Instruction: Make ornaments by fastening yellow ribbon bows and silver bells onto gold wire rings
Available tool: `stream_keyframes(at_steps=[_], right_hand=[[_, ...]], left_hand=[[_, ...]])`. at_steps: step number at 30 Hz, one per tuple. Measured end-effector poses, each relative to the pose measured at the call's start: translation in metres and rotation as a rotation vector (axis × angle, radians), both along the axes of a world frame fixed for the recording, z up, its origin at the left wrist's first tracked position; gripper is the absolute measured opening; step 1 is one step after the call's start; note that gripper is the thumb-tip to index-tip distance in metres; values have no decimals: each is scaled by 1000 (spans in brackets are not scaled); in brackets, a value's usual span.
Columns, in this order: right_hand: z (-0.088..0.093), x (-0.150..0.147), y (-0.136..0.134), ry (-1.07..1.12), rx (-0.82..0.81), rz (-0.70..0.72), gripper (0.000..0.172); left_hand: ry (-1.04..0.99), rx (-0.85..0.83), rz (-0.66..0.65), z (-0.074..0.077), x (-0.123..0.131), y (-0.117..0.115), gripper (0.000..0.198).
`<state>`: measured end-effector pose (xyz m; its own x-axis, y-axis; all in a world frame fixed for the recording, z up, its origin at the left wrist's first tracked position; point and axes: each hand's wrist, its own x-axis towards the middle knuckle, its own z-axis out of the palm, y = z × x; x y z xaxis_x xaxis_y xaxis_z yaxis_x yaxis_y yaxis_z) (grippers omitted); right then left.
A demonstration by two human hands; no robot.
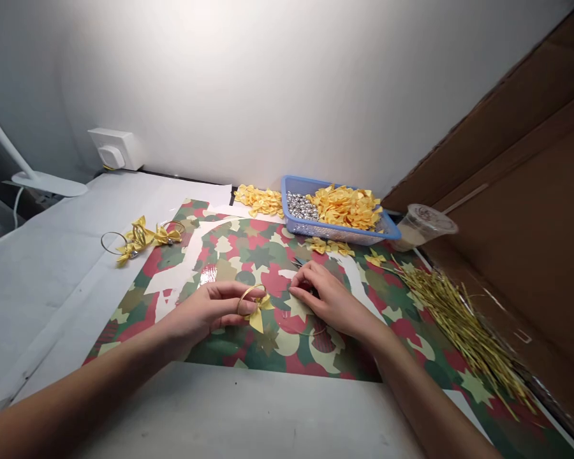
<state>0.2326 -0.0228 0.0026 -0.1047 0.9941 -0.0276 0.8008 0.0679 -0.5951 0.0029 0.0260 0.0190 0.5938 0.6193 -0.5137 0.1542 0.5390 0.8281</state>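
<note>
My left hand [210,309] is closed, pinching a gold ring with a yellow ribbon bow [256,307] just above the patterned red, green and cream sheet [249,255]. My right hand [332,299] rests on the sheet to the right of the ring. Its fingers are curled down onto something small and dark that I cannot make out. The two hands are a few centimetres apart.
A blue basket [337,231] at the back holds yellow bows and silver beads. Loose yellow bows [261,201] lie left of it. Finished bow rings [141,239] sit at the left. A bundle of gold wire ties [459,319] lies at the right, beside a plastic cup [423,226] and cardboard [530,223].
</note>
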Motion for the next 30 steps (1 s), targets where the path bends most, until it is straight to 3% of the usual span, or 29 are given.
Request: stream_keyframes(at_steps=[7, 12, 19, 25, 30], right_hand=[[5, 0, -5, -113, -37, 76, 17], [19, 3, -9, -246, -86, 164, 19], [31, 2, 2, -326, -199, 190, 30], [36, 2, -2, -134, -247, 259, 12], [28, -3, -12, 325, -142, 263, 8]], left_hand=[[-82, -18, 44, 6, 0, -3, 20], [-96, -10, 42, 10, 1, -4, 20], [-103, -19, 28, 8, -2, -5, 22], [-113, -3, 53, 7, -2, -4, 22], [-118, 47, 75, 4, 0, -4, 22]])
